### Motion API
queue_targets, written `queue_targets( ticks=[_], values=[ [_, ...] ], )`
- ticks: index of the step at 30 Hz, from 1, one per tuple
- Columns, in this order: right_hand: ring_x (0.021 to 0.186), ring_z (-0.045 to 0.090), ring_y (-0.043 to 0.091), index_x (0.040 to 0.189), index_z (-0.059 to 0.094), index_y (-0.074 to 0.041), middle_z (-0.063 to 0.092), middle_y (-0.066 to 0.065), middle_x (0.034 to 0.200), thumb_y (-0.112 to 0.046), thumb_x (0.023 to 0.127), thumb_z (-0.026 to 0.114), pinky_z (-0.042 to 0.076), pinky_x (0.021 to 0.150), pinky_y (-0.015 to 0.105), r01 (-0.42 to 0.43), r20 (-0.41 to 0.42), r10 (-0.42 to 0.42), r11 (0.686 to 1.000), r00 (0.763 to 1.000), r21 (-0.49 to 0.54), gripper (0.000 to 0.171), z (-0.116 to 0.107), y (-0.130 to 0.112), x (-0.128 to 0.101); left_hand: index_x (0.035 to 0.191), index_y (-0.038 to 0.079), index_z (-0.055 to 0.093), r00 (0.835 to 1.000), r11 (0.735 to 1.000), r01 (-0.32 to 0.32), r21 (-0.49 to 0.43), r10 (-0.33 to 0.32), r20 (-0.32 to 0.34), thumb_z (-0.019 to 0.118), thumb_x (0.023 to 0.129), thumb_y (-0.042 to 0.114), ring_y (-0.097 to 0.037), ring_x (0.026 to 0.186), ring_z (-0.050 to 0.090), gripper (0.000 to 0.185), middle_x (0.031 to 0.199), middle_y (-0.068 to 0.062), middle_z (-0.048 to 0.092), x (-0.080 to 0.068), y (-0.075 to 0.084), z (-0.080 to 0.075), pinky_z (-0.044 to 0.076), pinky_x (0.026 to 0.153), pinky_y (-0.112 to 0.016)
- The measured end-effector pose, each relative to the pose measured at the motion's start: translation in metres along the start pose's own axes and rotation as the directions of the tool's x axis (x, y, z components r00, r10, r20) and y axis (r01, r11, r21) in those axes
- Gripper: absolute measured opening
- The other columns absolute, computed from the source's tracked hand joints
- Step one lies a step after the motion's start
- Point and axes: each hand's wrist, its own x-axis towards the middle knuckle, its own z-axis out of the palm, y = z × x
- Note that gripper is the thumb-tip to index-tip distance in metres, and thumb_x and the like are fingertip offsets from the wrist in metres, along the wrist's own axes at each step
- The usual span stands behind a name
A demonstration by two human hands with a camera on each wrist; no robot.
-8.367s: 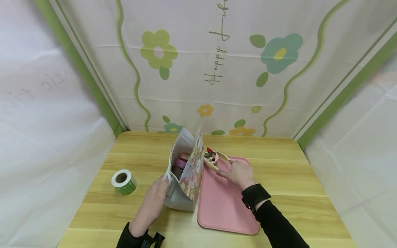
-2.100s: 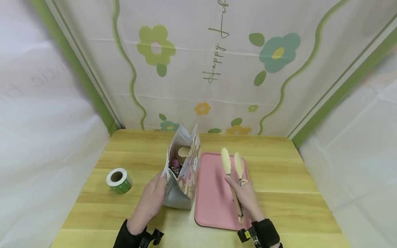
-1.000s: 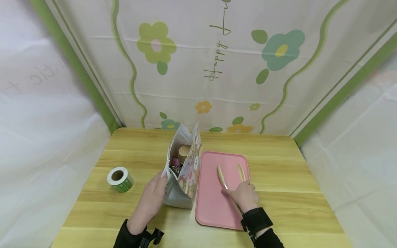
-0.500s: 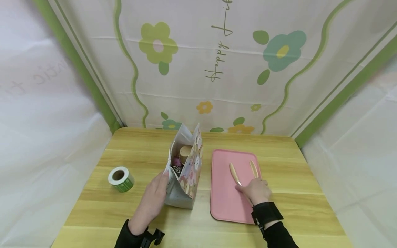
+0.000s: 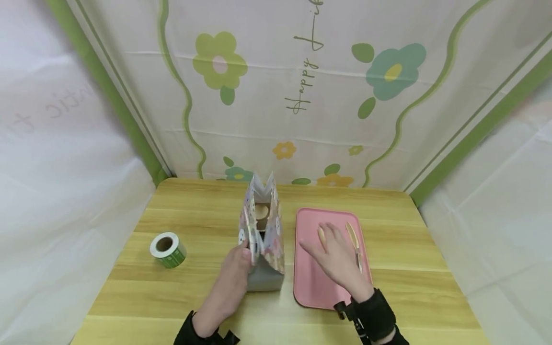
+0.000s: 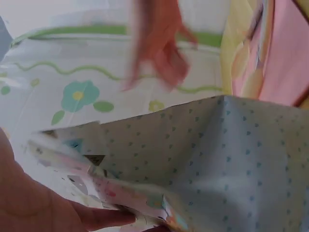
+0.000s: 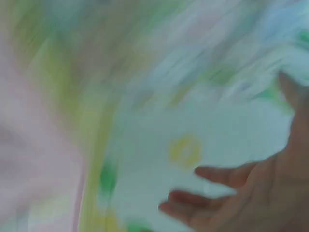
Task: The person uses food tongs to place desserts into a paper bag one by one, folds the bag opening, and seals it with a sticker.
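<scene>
A patterned paper bag (image 5: 266, 277) stands upright at the middle of the table, its mouth partly drawn together. My left hand (image 5: 233, 280) pinches its left wall near the front corner, thumb on top. Inside the bag a tan round-topped thing (image 5: 261, 211) shows; the rest of the contents is hidden. In the left wrist view the bag's heart-dotted inner side (image 6: 227, 159) spreads past my fingers. My right hand (image 5: 338, 261) is spread over the tray, holding nothing. Beneath it, tongs with cream tips (image 5: 352, 235) lie on the pink tray (image 5: 307, 287), partly covered by the hand.
A roll of green-and-white labels (image 5: 172, 256) stands on the wooden table (image 5: 202, 206) to the left. Behind the table hangs a flower-printed cloth (image 5: 258, 124), with white cloth at both sides.
An item with fruit-like toppings left the tongs earlier. Over the last second the tray shifted right, my right hand let go of the tongs, and my left hand drew the bag's mouth narrower.
</scene>
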Motion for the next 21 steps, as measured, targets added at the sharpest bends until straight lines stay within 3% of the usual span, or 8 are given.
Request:
queue_targets(
  ticks=[2,4,5,9,14,17,21],
  values=[
    [0.128,0.022,0.024,0.142,0.021,-0.017,0.023,0.009,0.142,-0.053,0.084,0.050,0.023,0.097,0.052,0.083,0.058,-0.092,0.986,0.994,0.144,0.074,-0.002,-0.022,-0.004,0.138,-0.001,0.029,0.999,0.999,0.017,-0.047,-0.015,0.041,0.012,0.100,0.025,-0.030,0.120,0.034,0.049,0.134,-0.018,0.035,-0.002,0.005,0.006,0.028,0.095,-0.050],
    [0.127,0.024,0.018,0.143,0.015,-0.022,0.024,0.004,0.143,-0.051,0.081,0.057,0.021,0.099,0.049,0.122,0.092,-0.146,0.966,0.985,0.228,0.080,0.000,-0.037,-0.006,0.138,0.000,0.029,0.997,0.995,0.036,-0.093,-0.029,0.074,0.010,0.100,0.024,-0.027,0.124,0.029,0.048,0.137,-0.016,0.032,-0.003,0.008,0.010,0.025,0.098,-0.047],
    [0.127,0.025,0.016,0.143,0.015,-0.023,0.026,0.002,0.142,-0.053,0.079,0.059,0.018,0.100,0.049,0.141,0.085,-0.163,0.964,0.983,0.224,0.084,0.002,-0.043,-0.006,0.138,0.001,0.029,0.996,0.994,0.053,-0.099,-0.045,0.083,0.010,0.100,0.023,-0.028,0.125,0.027,0.048,0.138,-0.017,0.030,-0.004,0.009,0.012,0.023,0.099,-0.047],
    [0.123,0.032,0.018,0.144,0.016,-0.018,0.032,0.003,0.139,-0.056,0.069,0.067,0.021,0.099,0.048,0.181,0.001,-0.184,0.971,0.983,0.155,0.098,0.019,-0.055,-0.003,0.137,0.002,0.032,0.990,0.986,0.123,-0.111,-0.114,0.081,0.006,0.099,0.028,-0.031,0.126,0.025,0.053,0.138,-0.018,0.030,-0.006,0.004,0.011,0.018,0.100,-0.050],
    [0.118,0.037,0.024,0.145,0.010,-0.018,0.029,0.011,0.140,-0.038,0.077,0.067,0.036,0.091,0.043,0.291,-0.066,-0.286,0.955,0.956,0.062,0.091,0.042,-0.065,0.001,0.135,0.003,0.037,0.985,0.983,0.156,-0.092,-0.148,0.093,-0.001,0.098,0.031,-0.032,0.122,0.032,0.060,0.131,-0.019,0.040,-0.008,-0.005,0.002,0.018,0.099,-0.051],
    [0.115,0.040,0.023,0.145,0.007,-0.021,0.029,0.014,0.139,-0.024,0.081,0.062,0.039,0.088,0.040,0.320,-0.067,-0.315,0.944,0.947,0.085,0.084,0.051,-0.070,0.007,0.133,0.002,0.040,0.980,0.979,0.181,-0.091,-0.172,0.099,-0.001,0.098,0.033,-0.032,0.120,0.036,0.063,0.129,-0.018,0.044,-0.007,-0.010,-0.004,0.019,0.098,-0.052],
    [0.111,0.045,0.022,0.145,0.010,-0.021,0.033,0.014,0.137,-0.010,0.080,0.059,0.043,0.084,0.036,0.349,-0.044,-0.346,0.929,0.937,0.120,0.082,0.052,-0.071,0.017,0.128,0.001,0.046,0.982,0.982,0.188,-0.023,-0.188,0.013,0.004,0.099,0.031,-0.034,0.112,0.044,0.059,0.124,-0.018,0.048,-0.007,-0.019,-0.016,0.029,0.093,-0.052]
  ],
)
